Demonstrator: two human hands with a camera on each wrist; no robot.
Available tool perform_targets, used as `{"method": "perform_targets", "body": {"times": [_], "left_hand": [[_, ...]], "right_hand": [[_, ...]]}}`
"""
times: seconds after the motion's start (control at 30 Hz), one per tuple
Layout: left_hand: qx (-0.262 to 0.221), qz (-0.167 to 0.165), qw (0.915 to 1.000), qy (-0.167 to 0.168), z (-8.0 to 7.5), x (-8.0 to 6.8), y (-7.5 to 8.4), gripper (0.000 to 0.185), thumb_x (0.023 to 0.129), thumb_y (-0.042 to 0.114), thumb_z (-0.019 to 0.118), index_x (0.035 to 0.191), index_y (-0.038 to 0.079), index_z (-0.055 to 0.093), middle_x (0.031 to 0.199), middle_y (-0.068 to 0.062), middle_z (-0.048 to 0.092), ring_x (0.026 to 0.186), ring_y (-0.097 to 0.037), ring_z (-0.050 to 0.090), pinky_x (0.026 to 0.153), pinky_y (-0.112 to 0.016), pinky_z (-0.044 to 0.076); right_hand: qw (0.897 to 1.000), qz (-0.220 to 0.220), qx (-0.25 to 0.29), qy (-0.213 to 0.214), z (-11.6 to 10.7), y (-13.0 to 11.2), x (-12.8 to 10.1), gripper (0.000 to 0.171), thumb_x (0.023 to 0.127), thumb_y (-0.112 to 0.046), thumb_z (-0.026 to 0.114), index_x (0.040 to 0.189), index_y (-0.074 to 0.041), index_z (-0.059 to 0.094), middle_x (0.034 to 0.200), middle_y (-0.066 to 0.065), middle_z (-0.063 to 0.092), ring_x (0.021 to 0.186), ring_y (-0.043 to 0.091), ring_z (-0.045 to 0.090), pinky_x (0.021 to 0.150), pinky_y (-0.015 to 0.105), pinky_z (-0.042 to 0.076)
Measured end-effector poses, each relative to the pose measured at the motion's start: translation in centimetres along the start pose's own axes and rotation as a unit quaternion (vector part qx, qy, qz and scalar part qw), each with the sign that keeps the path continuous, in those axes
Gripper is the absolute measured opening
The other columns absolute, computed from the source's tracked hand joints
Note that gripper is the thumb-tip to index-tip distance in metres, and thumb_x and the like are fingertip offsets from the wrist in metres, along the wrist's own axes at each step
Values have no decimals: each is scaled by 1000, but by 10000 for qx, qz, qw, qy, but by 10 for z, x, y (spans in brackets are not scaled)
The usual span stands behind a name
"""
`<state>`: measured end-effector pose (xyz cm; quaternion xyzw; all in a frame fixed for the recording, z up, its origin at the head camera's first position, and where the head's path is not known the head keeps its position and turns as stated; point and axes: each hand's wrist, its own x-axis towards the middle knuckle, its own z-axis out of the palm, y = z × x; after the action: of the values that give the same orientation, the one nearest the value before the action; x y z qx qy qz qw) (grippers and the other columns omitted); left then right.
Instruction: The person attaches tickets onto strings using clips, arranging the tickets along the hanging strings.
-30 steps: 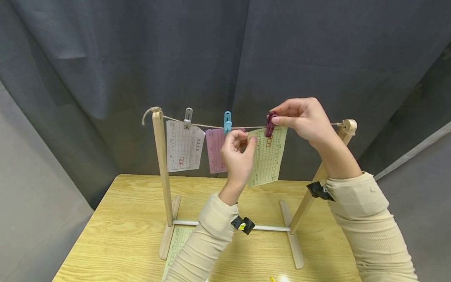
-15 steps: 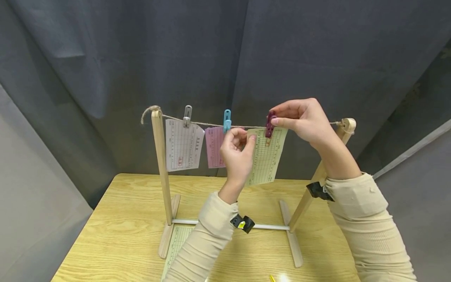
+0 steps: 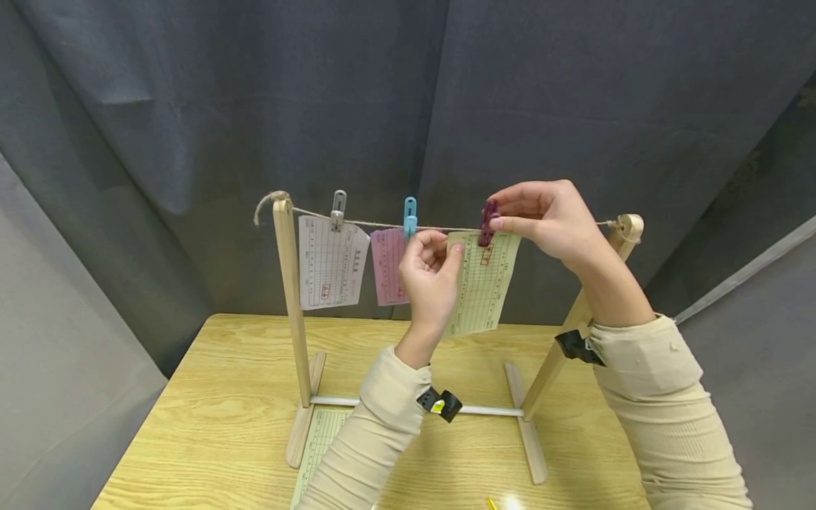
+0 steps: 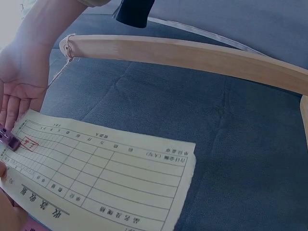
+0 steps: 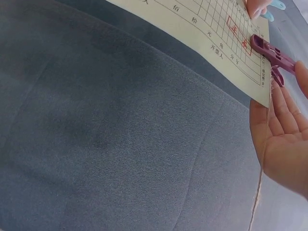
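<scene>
A yellow-green receipt slip hangs at a twine line, with a purple clothespin over its top edge. My right hand pinches the clothespin's handles between thumb and fingers. With thumb and fingertips, my left hand pinches the slip's upper left corner. In the right wrist view the clothespin sits across slip and twine, beside the red stamp. The slip spreads through the left wrist view, its printed rows plain. To the left, a pink slip hangs from a blue clothespin, partly behind my left hand.
A white slip hangs from a grey clothespin. The wooden stand has a left post, a right post and a white crossbar. Another green slip lies on the table, partly under my left sleeve.
Both hands stay almost in place, the left on the slip's corner and the right on the purple clothespin. The view has shifted only slightly.
</scene>
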<state>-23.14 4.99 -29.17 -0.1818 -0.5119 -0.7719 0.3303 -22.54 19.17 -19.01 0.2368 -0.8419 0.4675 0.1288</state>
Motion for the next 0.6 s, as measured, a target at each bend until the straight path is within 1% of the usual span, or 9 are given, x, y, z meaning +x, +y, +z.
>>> {"method": "perform_targets", "body": {"times": [0.3,0.6], "left_hand": [[88,-67,9999,-13,0,-2,1,14,80,-9,61,90,-9,51,78,-21,59,67,-8,52,60,-21,44],[49,-110,9999,49,0,-1,1,13,79,-10,60,89,-10,51,78,-21,59,68,-7,52,60,-21,44]], "right_hand": [[10000,46,14,-43,-1,1,-1,28,79,-4,69,104,7,63,84,1,69,75,9,64,67,20,49],[9999,110,5,-101,0,1,0,31,79,-7,70,106,6,63,87,3,69,78,8,65,68,19,50]]}}
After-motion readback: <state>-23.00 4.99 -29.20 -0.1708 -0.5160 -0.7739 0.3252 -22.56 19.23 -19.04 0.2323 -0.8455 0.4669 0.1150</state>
